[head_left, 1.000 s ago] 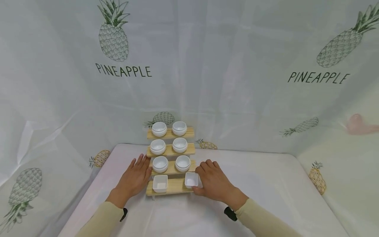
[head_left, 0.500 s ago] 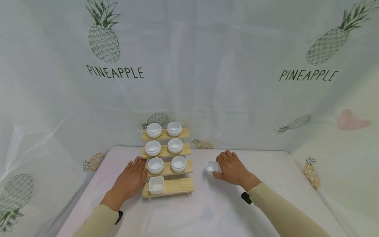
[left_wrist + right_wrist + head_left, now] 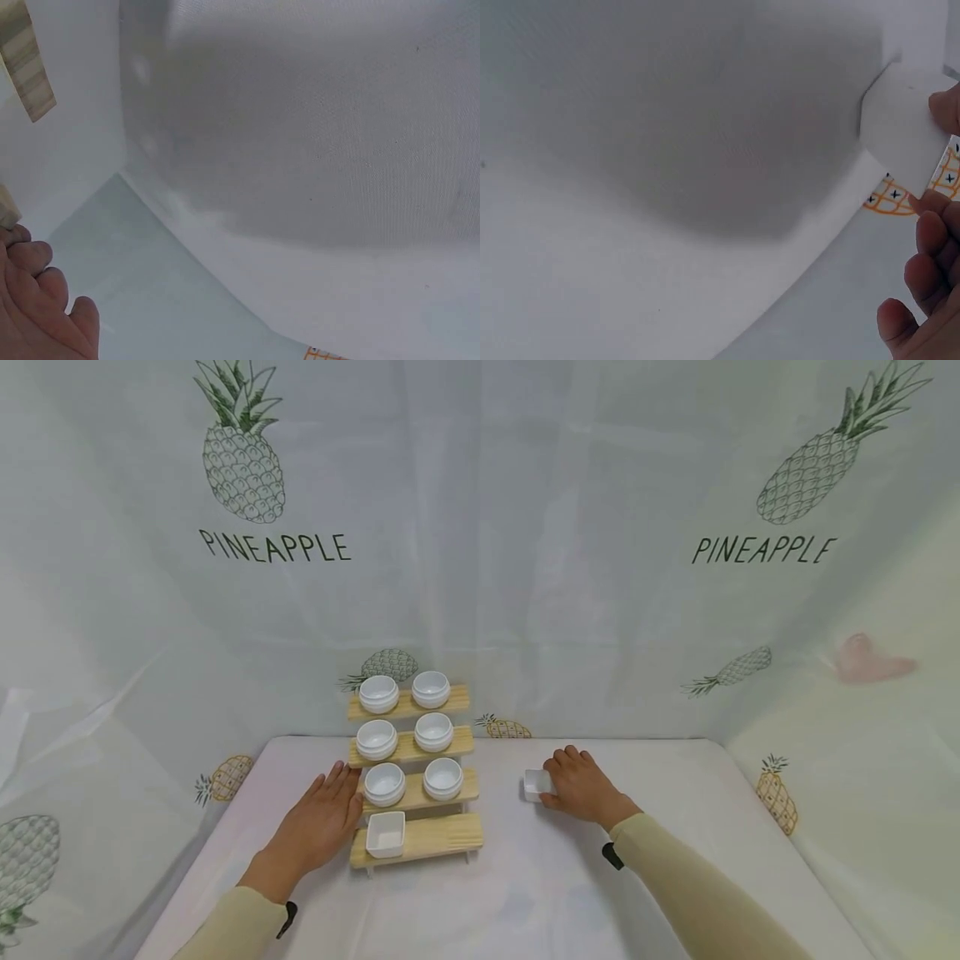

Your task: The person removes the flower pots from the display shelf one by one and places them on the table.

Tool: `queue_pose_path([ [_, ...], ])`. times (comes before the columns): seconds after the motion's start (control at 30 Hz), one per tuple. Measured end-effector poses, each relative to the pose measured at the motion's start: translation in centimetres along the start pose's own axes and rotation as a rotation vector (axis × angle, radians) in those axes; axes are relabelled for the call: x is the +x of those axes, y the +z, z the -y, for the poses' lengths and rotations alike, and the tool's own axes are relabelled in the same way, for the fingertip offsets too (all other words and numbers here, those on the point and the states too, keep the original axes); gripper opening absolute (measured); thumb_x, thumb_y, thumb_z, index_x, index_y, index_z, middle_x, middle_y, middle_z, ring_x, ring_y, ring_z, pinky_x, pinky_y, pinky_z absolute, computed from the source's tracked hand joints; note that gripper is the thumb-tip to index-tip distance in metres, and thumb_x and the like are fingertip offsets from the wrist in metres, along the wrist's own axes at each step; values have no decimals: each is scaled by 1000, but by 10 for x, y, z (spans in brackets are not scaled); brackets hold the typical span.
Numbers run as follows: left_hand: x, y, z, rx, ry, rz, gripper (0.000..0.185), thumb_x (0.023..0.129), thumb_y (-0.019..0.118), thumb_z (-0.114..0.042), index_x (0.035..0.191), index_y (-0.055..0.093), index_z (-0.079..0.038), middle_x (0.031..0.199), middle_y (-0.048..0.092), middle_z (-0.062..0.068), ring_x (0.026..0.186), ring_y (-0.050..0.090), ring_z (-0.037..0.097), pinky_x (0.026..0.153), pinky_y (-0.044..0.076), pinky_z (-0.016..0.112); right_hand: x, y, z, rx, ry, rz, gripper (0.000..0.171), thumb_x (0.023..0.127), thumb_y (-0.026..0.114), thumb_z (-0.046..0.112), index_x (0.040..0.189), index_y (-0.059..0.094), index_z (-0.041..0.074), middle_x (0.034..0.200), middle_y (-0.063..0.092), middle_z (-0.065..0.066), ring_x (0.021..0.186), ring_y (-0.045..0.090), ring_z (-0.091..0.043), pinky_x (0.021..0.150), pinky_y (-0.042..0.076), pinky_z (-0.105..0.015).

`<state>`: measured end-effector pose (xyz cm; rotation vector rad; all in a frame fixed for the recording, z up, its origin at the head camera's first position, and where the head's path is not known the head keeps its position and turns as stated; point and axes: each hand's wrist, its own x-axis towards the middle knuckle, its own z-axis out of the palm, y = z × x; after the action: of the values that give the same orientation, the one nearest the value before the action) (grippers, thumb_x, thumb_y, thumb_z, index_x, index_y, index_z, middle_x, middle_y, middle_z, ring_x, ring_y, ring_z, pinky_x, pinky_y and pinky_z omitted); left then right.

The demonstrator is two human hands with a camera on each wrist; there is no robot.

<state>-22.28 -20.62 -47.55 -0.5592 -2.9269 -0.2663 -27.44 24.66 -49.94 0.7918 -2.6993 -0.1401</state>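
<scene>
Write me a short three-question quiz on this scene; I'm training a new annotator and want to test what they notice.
1. How many round bowls sit on the wooden rack?
2. True or false: the right hand grips a square dish on the table, apart from the rack.
3. What does the left hand do? A. lifts a bowl B. rests flat beside the rack's left end C. holds the cloth backdrop

Key:
1. Six, two on each of the upper three steps; the lowest step holds one square dish.
2. True.
3. B
</scene>
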Motion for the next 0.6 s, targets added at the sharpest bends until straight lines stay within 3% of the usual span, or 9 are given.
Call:
queue_pose_path([
  [0.27, -1, 6, 1, 1, -1, 14, 59, 115, 35, -32, 157, 40, 10, 165, 40, 26, 156, 33, 45, 126, 31, 61, 0, -1, -2, 40, 37, 81, 41, 91, 81, 41, 107, 69, 4, 103, 67, -8, 92, 51, -25, 78, 49, -41],
  [0.6, -1, 2, 0, 33, -4, 9, 59, 115, 36, -32, 157, 40, 9, 165, 41, 24, 156, 35, 43, 127, 32, 60, 3, -2, -3, 28, 27, 46, 39, 89, 81, 38, 106, 70, 5, 100, 67, -7, 90, 51, -24, 78, 49, -40],
])
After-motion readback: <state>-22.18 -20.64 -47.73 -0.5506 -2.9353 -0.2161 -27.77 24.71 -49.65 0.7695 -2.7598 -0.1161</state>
